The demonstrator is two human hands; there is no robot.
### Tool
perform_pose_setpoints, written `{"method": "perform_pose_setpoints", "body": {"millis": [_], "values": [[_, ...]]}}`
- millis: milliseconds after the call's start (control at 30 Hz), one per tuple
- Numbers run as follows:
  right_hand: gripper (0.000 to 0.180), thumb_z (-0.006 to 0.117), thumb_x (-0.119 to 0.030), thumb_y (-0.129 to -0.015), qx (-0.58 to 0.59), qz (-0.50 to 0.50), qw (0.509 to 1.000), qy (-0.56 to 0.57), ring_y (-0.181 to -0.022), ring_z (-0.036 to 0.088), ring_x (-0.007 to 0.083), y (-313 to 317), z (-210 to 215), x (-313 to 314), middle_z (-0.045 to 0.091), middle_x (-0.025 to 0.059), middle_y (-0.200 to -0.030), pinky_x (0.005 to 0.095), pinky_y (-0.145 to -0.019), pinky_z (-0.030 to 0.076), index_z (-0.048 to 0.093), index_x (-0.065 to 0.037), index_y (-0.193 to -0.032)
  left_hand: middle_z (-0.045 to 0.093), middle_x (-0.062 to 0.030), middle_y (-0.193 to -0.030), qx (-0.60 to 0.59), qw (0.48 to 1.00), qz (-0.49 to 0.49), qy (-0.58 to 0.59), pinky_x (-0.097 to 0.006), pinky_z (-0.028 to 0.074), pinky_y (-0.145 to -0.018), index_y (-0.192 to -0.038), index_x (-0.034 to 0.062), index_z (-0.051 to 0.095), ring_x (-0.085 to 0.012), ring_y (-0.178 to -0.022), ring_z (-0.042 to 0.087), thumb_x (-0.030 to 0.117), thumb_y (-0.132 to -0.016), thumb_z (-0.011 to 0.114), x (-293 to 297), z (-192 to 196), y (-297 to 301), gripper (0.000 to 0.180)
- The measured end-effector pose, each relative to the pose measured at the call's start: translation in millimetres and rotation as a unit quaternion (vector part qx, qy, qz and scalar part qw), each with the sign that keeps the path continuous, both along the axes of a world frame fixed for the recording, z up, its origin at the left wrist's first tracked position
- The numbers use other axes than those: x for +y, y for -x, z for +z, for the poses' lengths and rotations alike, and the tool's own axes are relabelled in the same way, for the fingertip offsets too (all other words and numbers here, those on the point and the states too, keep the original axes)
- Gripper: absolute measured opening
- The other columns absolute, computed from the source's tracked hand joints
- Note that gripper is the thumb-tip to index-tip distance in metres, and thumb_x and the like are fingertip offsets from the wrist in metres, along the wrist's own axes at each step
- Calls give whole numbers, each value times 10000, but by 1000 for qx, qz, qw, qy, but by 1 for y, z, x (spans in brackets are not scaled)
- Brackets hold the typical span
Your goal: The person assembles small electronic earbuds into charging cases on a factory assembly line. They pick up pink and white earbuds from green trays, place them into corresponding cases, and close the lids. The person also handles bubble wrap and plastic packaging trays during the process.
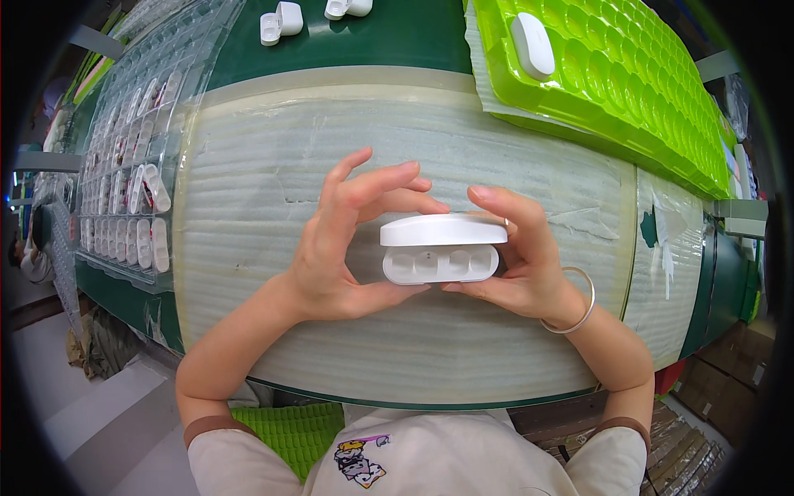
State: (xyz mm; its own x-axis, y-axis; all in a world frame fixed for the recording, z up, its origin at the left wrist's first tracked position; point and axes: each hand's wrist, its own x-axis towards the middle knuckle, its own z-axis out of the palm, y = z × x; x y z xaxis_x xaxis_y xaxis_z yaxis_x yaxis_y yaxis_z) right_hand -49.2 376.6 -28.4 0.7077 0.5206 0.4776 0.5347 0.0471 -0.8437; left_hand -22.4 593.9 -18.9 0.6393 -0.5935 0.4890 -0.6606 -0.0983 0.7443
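Observation:
Above the middle of the padded mat, a white earbud charging case (440, 265) is held between my two hands. Its lid is raised, and the two pairs of hollows inside face me with no earbuds in them. My right hand (533, 260) is closed round the right end, its thumb and fingers on the body and lid. At the left end, my left hand (331, 244) has its thumb against the lower edge. Some of its fingers reach over toward the top of the lid, while others are lifted off. A metal bangle circles my right wrist.
White foam sheeting (397, 347) under clear film covers the green table (389, 37). A bright green moulded tray (591, 74) at far right bears one closed white case (533, 45). Two open cases (282, 22) stand at the back. Clear trays (165, 107) at left hold several white parts.

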Motion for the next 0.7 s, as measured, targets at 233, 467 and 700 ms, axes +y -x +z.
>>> {"method": "perform_pose_setpoints", "body": {"millis": [233,467,700], "values": [[837,752,79,-660,6,-13,1000,11,-1136,512,249,-1,3,1,359,117,-1348,348,-893,504,279,-48,-1338,630,-111,-1074,154,988,-24,-17,-493,184,-1060,-1331,18,321,-248,-1103,550,262,-721,697,6,-2,0,757],[654,736,-4,-702,59,-83,992,-75,-1117,554,241,0,3,9,502,101,-1289,335,-880,522,431,-56,-1278,498,-205,-1169,-152,976,60,141,-415,391,-841,-1207,30,392,-284,-1052,566,269,-728,670,10,0,-7,603],[712,756,-12,-703,115,-18,993,12,-1123,514,184,2,8,2,432,127,-1307,295,-893,482,363,6,-1297,603,-21,-913,-308,951,21,32,-262,346,-663,-1068,152,455,-148,-779,634,108,-796,588,1,5,13,306]]}}
